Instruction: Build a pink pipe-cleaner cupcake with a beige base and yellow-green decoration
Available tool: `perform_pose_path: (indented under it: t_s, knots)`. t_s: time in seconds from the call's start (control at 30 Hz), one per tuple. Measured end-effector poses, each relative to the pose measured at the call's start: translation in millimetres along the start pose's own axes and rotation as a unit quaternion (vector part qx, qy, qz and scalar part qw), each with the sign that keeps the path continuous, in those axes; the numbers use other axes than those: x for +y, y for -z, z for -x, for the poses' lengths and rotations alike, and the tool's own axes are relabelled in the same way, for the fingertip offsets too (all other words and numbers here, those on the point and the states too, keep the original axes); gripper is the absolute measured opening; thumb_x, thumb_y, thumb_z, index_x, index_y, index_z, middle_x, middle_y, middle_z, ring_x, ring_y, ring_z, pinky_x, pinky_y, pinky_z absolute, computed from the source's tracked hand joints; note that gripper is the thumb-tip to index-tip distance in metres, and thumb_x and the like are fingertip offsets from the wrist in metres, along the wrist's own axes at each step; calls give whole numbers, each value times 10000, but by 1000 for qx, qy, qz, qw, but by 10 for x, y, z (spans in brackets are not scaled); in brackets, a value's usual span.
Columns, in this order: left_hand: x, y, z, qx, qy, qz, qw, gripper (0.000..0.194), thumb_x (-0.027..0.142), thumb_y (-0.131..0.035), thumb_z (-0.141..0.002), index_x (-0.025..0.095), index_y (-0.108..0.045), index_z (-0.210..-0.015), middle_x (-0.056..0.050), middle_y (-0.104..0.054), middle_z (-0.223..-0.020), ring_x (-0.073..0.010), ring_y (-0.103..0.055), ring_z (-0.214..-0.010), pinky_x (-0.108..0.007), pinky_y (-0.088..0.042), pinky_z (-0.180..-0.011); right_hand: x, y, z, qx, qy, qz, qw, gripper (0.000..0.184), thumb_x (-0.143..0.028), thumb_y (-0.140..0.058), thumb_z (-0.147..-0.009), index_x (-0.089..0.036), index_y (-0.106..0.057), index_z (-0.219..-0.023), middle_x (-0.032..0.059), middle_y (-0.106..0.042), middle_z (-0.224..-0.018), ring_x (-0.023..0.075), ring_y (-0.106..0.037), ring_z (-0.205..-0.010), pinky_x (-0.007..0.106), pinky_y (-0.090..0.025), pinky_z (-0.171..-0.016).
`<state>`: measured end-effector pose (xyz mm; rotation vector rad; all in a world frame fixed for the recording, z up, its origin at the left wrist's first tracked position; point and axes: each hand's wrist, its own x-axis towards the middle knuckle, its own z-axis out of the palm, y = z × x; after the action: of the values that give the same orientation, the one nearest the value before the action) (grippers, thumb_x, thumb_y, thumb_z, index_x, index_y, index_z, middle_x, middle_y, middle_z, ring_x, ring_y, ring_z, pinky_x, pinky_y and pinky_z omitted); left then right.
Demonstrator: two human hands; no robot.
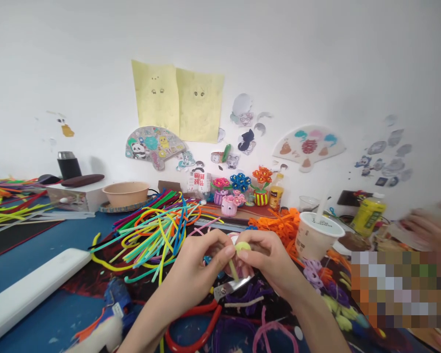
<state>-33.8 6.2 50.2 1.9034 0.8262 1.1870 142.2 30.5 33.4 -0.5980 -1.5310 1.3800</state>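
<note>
In the head view, my left hand [206,255] and my right hand [262,252] meet at the middle of the table, fingertips almost touching. Between them they pinch a pale yellow pipe cleaner [243,246], its upper end bent into a small loop and its tail pointing down. Just below lies a pair of scissors [223,291] with metal blades and red handles. My fingers partly cover a pinkish round thing behind the pipe cleaner, whose kind I cannot make out.
A heap of colourful pipe cleaners [150,230] spreads to the left, with orange ones [279,223] to the right. A paper cup with straw [318,235] stands near my right hand. Small flower pots [229,205] line the wall. Another person's hand [433,225] is blurred at far right.
</note>
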Motion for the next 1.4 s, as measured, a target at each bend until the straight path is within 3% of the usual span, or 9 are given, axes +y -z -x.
perform_pose_path:
  t_s: [0.27, 0.6, 0.83, 1.07, 1.27, 1.4]
  knots:
    - [44, 28, 22, -44, 11, 18, 999, 229, 304, -599, -938, 185, -616, -743, 33, -644, -638, -100, -573, -598, -183, -413, -576, -37, -19, 10, -40, -39, 4, 998, 362, -456, -814, -704, -160, -616, -641, -38, -567, -567, 72, -485, -439, 192, -416, -435]
    - [22, -40, 37, 7, -46, -14, 999, 238, 227, -550, -941, 179, -610, -716, 55, -579, -599, -73, -456, -538, -179, -334, -527, 32, -44, 9, -31, -5, -34, 999, 356, -438, -798, -743, -158, -608, -631, -36, -556, -568, 58, -459, -415, 173, -387, -398]
    - [-1, -83, 43, 7, -45, 23, 999, 265, 240, -545, -914, 179, -524, -657, 49, -508, -595, -85, -407, -549, -193, -315, -521, 44, -64, 18, -46, -3, -64, 997, 364, -441, -816, -718, -154, -619, -613, -45, -525, -581, 42, -432, -399, 169, -354, -386]
    - [-15, -63, 55, -8, -41, 54, 998, 272, 304, -581, -900, 176, -522, -667, 44, -481, -587, -89, -388, -536, -192, -315, -505, 24, -66, 37, -69, -7, -91, 993, 340, -418, -812, -724, -156, -626, -615, -44, -538, -546, 43, -435, -392, 161, -371, -385]
    - [11, 21, 43, 0, -53, 43, 998, 302, 360, -575, -926, 175, -549, -688, 24, -548, -622, -103, -467, -567, -204, -358, -541, 7, -64, 39, -98, -4, -101, 990, 361, -428, -814, -720, -138, -645, -587, 0, -611, -551, 61, -497, -382, 161, -397, -363]
    - [37, 45, 43, 12, -52, 8, 999, 311, 314, -540, -950, 177, -560, -671, 42, -534, -622, -90, -448, -572, -196, -354, -566, 1, -31, 34, -66, 6, -84, 994, 273, -374, -788, -787, -144, -685, -681, -12, -626, -590, 61, -548, -441, 146, -446, -422]
